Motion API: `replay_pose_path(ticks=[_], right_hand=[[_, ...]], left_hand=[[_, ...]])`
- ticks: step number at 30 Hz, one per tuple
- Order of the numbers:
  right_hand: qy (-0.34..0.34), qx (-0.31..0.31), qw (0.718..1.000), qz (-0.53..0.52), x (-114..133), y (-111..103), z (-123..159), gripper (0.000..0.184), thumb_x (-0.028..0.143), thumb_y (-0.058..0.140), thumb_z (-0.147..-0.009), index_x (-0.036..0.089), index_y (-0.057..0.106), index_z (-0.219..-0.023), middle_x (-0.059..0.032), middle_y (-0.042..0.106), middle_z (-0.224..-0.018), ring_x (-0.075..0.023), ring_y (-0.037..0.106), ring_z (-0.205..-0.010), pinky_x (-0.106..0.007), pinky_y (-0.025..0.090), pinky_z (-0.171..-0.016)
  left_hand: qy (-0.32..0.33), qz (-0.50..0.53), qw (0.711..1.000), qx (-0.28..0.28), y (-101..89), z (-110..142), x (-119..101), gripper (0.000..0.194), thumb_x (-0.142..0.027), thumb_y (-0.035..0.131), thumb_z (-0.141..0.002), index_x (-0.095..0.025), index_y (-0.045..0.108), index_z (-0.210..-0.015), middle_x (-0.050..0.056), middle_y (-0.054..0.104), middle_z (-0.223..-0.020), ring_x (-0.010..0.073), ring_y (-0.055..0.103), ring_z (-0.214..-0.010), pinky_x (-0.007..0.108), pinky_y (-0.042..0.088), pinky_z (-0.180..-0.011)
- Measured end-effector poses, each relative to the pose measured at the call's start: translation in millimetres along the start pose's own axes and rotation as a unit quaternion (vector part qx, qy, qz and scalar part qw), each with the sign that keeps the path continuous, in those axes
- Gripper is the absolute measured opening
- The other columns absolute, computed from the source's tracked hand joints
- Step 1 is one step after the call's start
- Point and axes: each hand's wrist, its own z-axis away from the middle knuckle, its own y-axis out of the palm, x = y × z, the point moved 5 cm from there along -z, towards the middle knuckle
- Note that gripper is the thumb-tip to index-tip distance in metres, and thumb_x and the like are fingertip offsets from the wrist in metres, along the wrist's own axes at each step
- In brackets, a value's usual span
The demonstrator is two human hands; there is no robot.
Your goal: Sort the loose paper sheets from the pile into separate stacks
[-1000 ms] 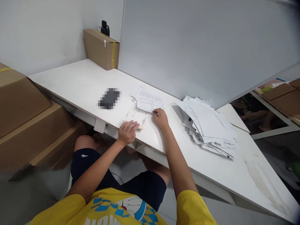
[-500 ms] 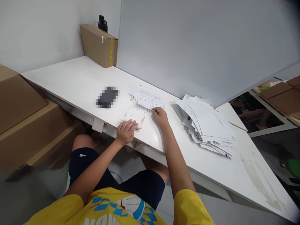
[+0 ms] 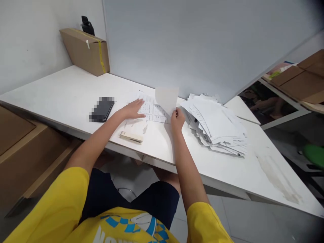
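My right hand (image 3: 178,118) is closed on the lower right edge of a sheet of paper (image 3: 167,98), whose blank side is lifted up and curls over. Beneath it lie printed sheets (image 3: 149,108) with table-like print on them. My left hand (image 3: 134,108) lies flat on the left part of these sheets, fingers spread. Nearer the table's front edge a cream stapler (image 3: 131,137) lies on the table, touched by neither hand. The fingertips of my right hand are partly hidden.
A large, uneven pile of papers (image 3: 217,121) lies to the right on the white table (image 3: 63,91). A dark, pixelated flat object (image 3: 102,109) is at the left. A cardboard box (image 3: 86,52) stands in the back corner, a black bottle (image 3: 87,25) behind it. A grey partition (image 3: 192,44) borders the back.
My left hand has left the stapler and moved forward onto the printed sheets. My right hand has raised a sheet of paper up and over. The view has shifted slightly.
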Motion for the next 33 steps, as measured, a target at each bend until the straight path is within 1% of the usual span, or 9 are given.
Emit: replay_pose_path(ticks=[2, 4, 8, 11, 16, 20, 26, 29, 33], right_hand=[[0.0, -0.019, 1.0, 0.001, 3, -5, -4, 0.03, 0.028, 0.04, -0.083, 0.016, 0.064, -0.097, -0.0116, 0.07, -0.093, -0.0223, 0.061, -0.083, -0.036, 0.048, -0.082], [-0.002, -0.051, 0.999, -0.006, 6, -11, -7, 0.031, 0.03, 0.039, -0.084, 0.017, 0.064, -0.097, -0.0107, 0.07, -0.091, -0.0225, 0.061, -0.082, -0.036, 0.048, -0.081], [-0.006, -0.138, 0.99, -0.021, 5, -16, -6, 0.034, 0.036, 0.039, -0.088, 0.018, 0.066, -0.1, -0.0103, 0.069, -0.091, -0.0228, 0.061, -0.083, -0.036, 0.049, -0.08], [-0.008, -0.165, 0.986, 0.003, -2, -14, -6, 0.035, 0.035, 0.038, -0.089, 0.019, 0.066, -0.101, -0.0105, 0.069, -0.091, -0.0232, 0.062, -0.083, -0.037, 0.05, -0.081], [0.032, -0.185, 0.982, 0.025, -20, -10, -8, 0.036, 0.034, 0.036, -0.089, 0.018, 0.065, -0.101, -0.0096, 0.067, -0.089, -0.0227, 0.06, -0.081, -0.038, 0.05, -0.08], [0.041, -0.194, 0.98, 0.028, -27, -13, -9, 0.036, 0.034, 0.036, -0.09, 0.018, 0.065, -0.101, -0.0094, 0.067, -0.091, -0.0231, 0.06, -0.086, -0.037, 0.049, -0.08], [0.056, -0.169, 0.984, 0.023, -39, -9, -13, 0.041, 0.034, 0.032, -0.09, 0.018, 0.064, -0.11, -0.0107, 0.066, -0.103, -0.0259, 0.058, -0.1, -0.039, 0.048, -0.083], [0.056, -0.164, 0.985, 0.018, -40, -8, -14, 0.04, 0.034, 0.032, -0.09, 0.019, 0.065, -0.108, -0.0095, 0.065, -0.1, -0.0252, 0.058, -0.099, -0.038, 0.049, -0.083], [0.049, -0.166, 0.985, 0.012, -35, -9, -14, 0.037, 0.032, 0.033, -0.088, 0.018, 0.064, -0.101, -0.0083, 0.065, -0.096, -0.0229, 0.059, -0.095, -0.036, 0.049, -0.083]], left_hand=[[0.055, -0.02, 0.998, 0.036, 16.0, -29, 5, 0.089, -0.059, 0.055, -0.087, -0.011, 0.026, -0.156, 0.015, 0.018, -0.165, 0.0314, 0.015, -0.153, 0.044, 0.02, -0.123], [0.088, -0.027, 0.995, 0.036, 28.8, -44, 4, 0.079, -0.056, 0.05, -0.09, -0.013, 0.032, -0.154, 0.013, 0.023, -0.163, 0.0298, 0.017, -0.153, 0.042, 0.021, -0.123], [0.091, -0.034, 0.995, 0.01, 39.4, -55, 5, 0.076, -0.058, 0.045, -0.093, -0.015, 0.032, -0.154, 0.013, 0.021, -0.163, 0.0286, 0.02, -0.152, 0.043, 0.022, -0.122], [0.085, -0.026, 0.996, -0.013, 37.8, -57, 7, 0.073, -0.059, 0.047, -0.092, -0.019, 0.036, -0.152, 0.01, 0.028, -0.161, 0.0282, 0.026, -0.151, 0.043, 0.027, -0.12], [0.071, -0.043, 0.996, -0.027, 36.6, -58, 4, 0.062, -0.055, 0.045, -0.096, -0.02, 0.045, -0.147, 0.008, 0.041, -0.157, 0.027, 0.036, -0.146, 0.04, 0.034, -0.117], [0.065, -0.036, 0.997, -0.025, 38.7, -59, 1, 0.06, -0.054, 0.043, -0.097, -0.021, 0.046, -0.147, 0.007, 0.04, -0.157, 0.026, 0.037, -0.146, 0.039, 0.034, -0.116], [0.069, -0.021, 0.997, -0.036, 42.1, -62, 5, 0.059, -0.058, 0.041, -0.097, -0.026, 0.047, -0.146, 0.003, 0.04, -0.157, 0.0251, 0.035, -0.147, 0.04, 0.033, -0.117], [0.077, -0.035, 0.996, -0.034, 43.4, -63, 6, 0.058, -0.057, 0.038, -0.098, -0.025, 0.047, -0.146, 0.003, 0.041, -0.157, 0.0241, 0.035, -0.147, 0.039, 0.032, -0.117], [0.086, -0.038, 0.995, -0.042, 42.0, -63, 5, 0.052, -0.048, 0.035, -0.1, -0.023, 0.05, -0.144, 0.003, 0.043, -0.156, 0.0234, 0.036, -0.146, 0.039, 0.032, -0.117]])
